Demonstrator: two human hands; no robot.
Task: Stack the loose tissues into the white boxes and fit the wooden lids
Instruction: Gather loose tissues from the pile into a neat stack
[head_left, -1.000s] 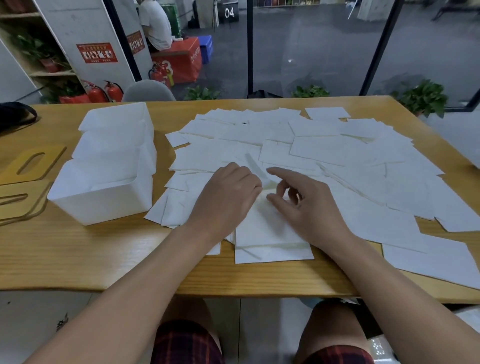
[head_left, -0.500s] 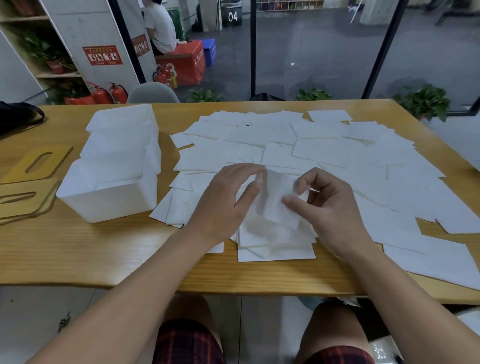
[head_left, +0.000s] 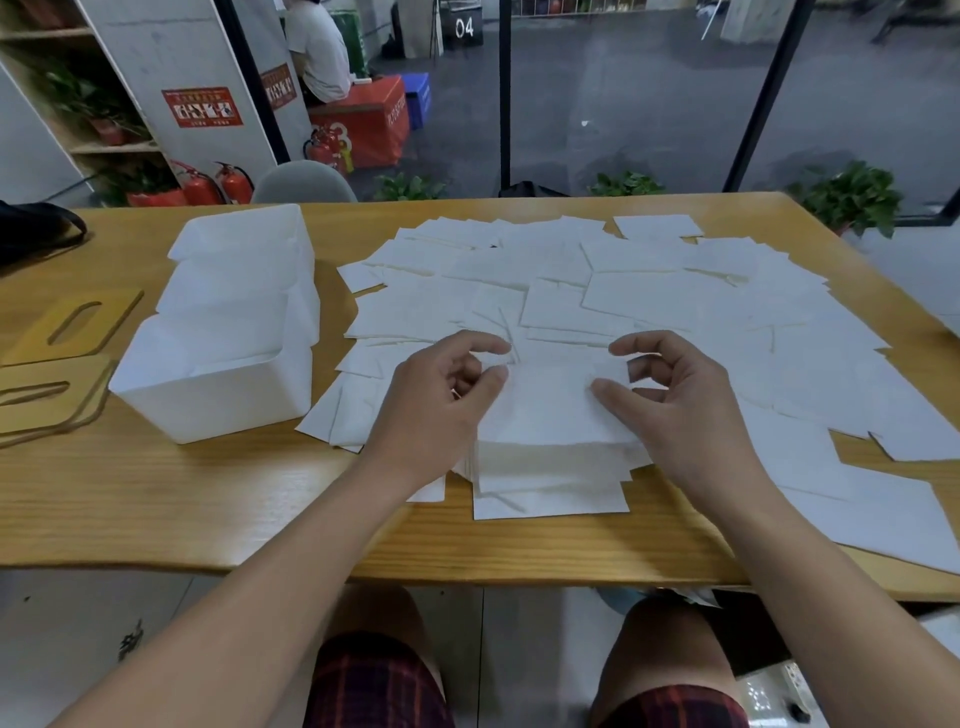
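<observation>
Loose white tissues (head_left: 675, 296) cover the middle and right of the wooden table (head_left: 208, 499). A squared-up tissue stack (head_left: 550, 470) lies near the front edge. One tissue (head_left: 550, 405) lies flat on top of it. My left hand (head_left: 436, 405) pinches its left edge and my right hand (head_left: 675, 400) pinches its right side, thumb on the sheet. White boxes (head_left: 208, 410) stand in a row at the left, open. Wooden lids (head_left: 67, 327) with slots lie at the far left, several more (head_left: 47, 400) piled in front.
A black bag (head_left: 31, 228) lies at the table's far left corner. A grey chair back (head_left: 304, 184) stands behind the table. Potted plants (head_left: 847, 200) line the glass wall beyond. A person sits in the background.
The tissue that both hands held up has been spread out and laid flat on the stack. My hands moved apart to its two sides.
</observation>
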